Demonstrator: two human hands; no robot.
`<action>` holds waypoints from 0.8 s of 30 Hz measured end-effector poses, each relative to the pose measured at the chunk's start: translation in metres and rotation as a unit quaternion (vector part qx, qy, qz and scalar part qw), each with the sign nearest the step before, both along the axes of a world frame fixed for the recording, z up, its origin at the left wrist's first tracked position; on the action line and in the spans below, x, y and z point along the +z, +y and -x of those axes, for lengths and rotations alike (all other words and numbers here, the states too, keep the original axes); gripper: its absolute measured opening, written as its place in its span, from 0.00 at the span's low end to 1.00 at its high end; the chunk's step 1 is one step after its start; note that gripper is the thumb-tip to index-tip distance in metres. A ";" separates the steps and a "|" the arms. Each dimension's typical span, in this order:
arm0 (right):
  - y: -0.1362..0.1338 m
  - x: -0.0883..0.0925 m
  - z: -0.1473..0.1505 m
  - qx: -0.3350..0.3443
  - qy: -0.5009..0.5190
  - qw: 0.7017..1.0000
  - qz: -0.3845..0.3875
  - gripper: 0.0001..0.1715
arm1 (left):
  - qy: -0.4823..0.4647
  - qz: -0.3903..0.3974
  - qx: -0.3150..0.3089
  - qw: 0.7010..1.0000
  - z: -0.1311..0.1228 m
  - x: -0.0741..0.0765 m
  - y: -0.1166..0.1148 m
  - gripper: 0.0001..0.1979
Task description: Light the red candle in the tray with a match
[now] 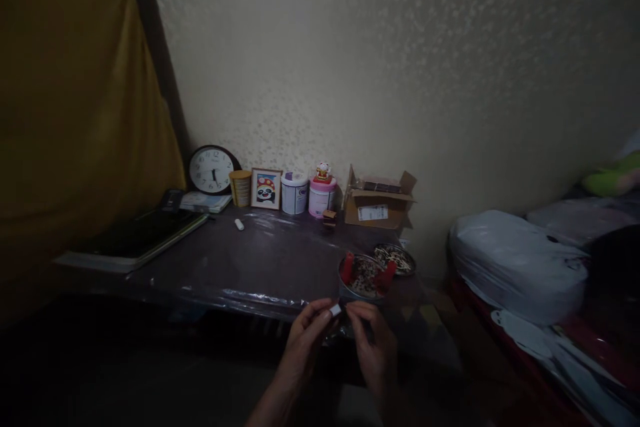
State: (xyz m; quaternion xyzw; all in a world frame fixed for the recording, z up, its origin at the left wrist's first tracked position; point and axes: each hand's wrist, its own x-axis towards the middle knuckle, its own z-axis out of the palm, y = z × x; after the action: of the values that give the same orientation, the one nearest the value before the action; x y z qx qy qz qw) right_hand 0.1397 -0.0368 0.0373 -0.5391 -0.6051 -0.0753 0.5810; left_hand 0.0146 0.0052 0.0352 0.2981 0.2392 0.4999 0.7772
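Note:
Near the table's front edge my left hand (313, 330) pinches a small white piece (335, 310) between thumb and fingers; its exact kind is too small to tell. Close beside it, my right hand (371, 340) has thumb and fingertips pressed together, and what they hold, if anything, cannot be made out in the dim light. Just beyond both hands stands a round tin (364, 280) filled with small mixed light and dark bits, with red pieces at its sides. Behind it to the right lies a second round dish (395, 259) of pale, thin pieces.
Along the wall stand a clock (212, 170), a yellow tub (241, 188), a framed panda picture (266, 189), a white tub (295, 195), a pink tub (321, 200) and an open cardboard box (373, 210). A dark flat slab (145, 237) lies left; bagged bundles (520, 263) sit right.

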 end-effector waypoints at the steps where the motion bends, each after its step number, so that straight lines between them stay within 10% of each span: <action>1: 0.001 -0.001 0.000 -0.005 -0.005 1.000 -0.001 0.06 | 0.003 -0.002 0.004 1.000 0.000 -0.001 0.000 0.13; 15: 0.003 -0.002 -0.009 -0.033 -0.110 0.993 0.006 0.10 | 0.013 -0.028 0.034 0.999 -0.001 0.000 0.000 0.10; 24: 0.006 0.009 -0.016 -0.079 0.073 0.994 0.029 0.10 | 0.027 -0.020 0.024 0.999 0.001 -0.003 0.000 0.09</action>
State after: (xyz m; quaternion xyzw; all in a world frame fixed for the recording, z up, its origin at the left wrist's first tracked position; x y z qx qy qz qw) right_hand 0.1554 -0.0310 0.0466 -0.6055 -0.5186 -0.0636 0.6003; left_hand 0.0140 0.0051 0.0324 0.3208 0.2570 0.5150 0.7522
